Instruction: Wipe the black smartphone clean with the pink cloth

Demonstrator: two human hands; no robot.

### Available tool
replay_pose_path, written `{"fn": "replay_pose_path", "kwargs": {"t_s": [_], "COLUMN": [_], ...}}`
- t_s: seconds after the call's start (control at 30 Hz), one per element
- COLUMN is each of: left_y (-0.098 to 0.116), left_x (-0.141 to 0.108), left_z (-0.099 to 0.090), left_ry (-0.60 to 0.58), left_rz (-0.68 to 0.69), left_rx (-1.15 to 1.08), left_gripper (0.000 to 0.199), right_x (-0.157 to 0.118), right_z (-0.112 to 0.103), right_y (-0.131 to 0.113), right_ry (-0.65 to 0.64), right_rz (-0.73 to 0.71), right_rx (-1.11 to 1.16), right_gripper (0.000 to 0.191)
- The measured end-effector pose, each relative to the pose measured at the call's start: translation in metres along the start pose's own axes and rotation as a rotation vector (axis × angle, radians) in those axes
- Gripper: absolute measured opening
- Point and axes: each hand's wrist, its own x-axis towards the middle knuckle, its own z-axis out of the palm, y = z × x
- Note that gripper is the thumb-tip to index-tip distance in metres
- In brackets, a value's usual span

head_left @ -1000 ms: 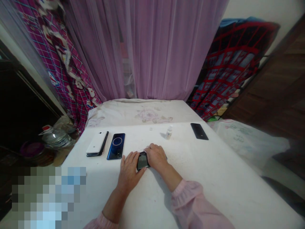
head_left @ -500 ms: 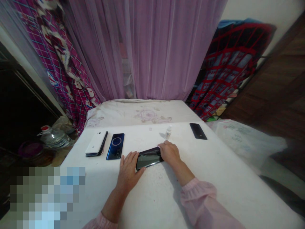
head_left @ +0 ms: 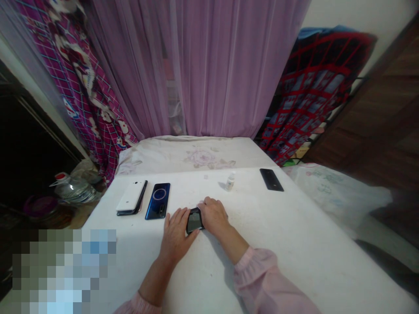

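Note:
A dark phone (head_left: 195, 220) lies screen up on the white-covered table, its reflective face partly showing between my hands. My left hand (head_left: 177, 231) grips its left end, fingers along the far edge and thumb at the near edge. Across the middle and right part of the phone lies my right hand (head_left: 214, 216), its fingers curled down and closed; what they hold, if anything, is hidden. Left of my hands is a blue phone (head_left: 158, 201) with a ring on its back. A small white bottle (head_left: 230, 182) stands beyond my right hand.
A white phone (head_left: 131, 196) rests on top of a dark one at the table's left. Another black phone (head_left: 271, 179) lies at the far right. The table (head_left: 294, 226) backs onto a purple curtain (head_left: 225, 65); a large water bottle (head_left: 73, 188) stands off its left side.
My right hand has slid left along the phone, from its right end towards my left hand, covering more of the screen. My left hand has stayed in place.

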Motion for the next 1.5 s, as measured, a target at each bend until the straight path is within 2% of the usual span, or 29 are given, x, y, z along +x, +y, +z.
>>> {"fn": "replay_pose_path", "kwargs": {"t_s": [0.2, 0.6, 0.73, 0.97, 1.2, 1.37, 1.5], "left_y": [0.000, -0.004, -0.006, -0.009, -0.002, 0.005, 0.006], "left_x": [-0.001, -0.002, -0.002, -0.003, -0.003, -0.002, -0.002], "left_z": [0.002, 0.003, 0.004, 0.007, 0.004, 0.001, 0.001], "left_ry": [0.028, 0.026, 0.014, 0.008, 0.042, 0.033, 0.039], "left_rz": [0.013, 0.024, 0.035, 0.090, 0.126, 0.112, 0.113], "left_rx": [0.019, -0.003, 0.018, 0.100, 0.172, 0.219, 0.249], "left_gripper": [0.056, 0.056, 0.055, 0.057, 0.060, 0.052, 0.049], "right_x": [0.000, -0.007, -0.008, -0.019, -0.057, -0.085, -0.085], "right_z": [-0.001, -0.005, -0.004, 0.005, 0.020, 0.025, 0.024], "right_y": [0.002, 0.047, 0.055, 0.056, 0.054, 0.044, 0.042], "right_ry": [-0.008, 0.034, 0.035, 0.122, 0.263, 0.258, 0.245], "right_rz": [-0.007, 0.175, 0.236, 0.207, 0.153, 0.160, 0.175], "right_rx": [0.018, -0.024, -0.004, 0.007, 0.006, -0.042, -0.032], "right_gripper": [0.027, 0.032, 0.033, 0.032, 0.031, 0.029, 0.031]}}
